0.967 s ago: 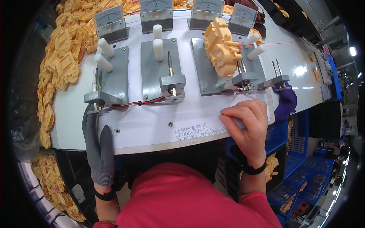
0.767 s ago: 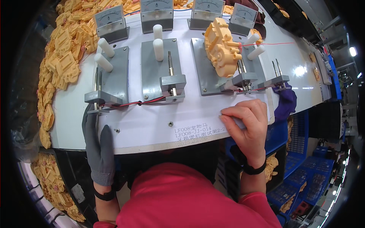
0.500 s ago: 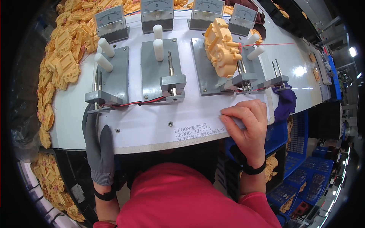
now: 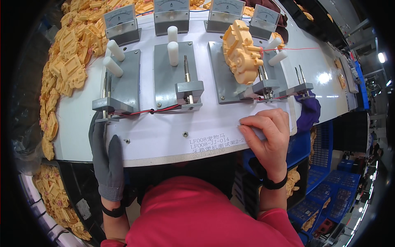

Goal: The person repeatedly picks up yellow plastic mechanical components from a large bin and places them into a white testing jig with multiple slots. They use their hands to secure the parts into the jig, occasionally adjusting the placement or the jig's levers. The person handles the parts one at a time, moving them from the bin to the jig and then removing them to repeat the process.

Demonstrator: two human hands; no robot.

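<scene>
My left hand [image 4: 108, 160], in a grey glove, lies at the left front edge of the board with fingers stretched and thumb apart. Its fingertips reach under the clamp block of the left test fixture [image 4: 128, 84], partly hidden there. My bare right hand [image 4: 269, 133] rests on the white board [image 4: 164, 136], fingers bent, thumb and index tips close but apart, with nothing visible between them. Beyond it, a yellow plastic gearbox [image 4: 242, 53] with a red wire stands tilted on the right fixture [image 4: 222, 88], against its metal pins. The middle fixture [image 4: 168, 82] holds no gearbox.
Several analogue meters [image 4: 171, 16] stand along the back. A heap of yellow gearboxes [image 4: 68, 57] covers the left side. Metal pins [image 4: 302, 78] rise at the right, beside a purple cloth [image 4: 309, 110]. Blue crates [image 4: 325, 181] stand below on the right.
</scene>
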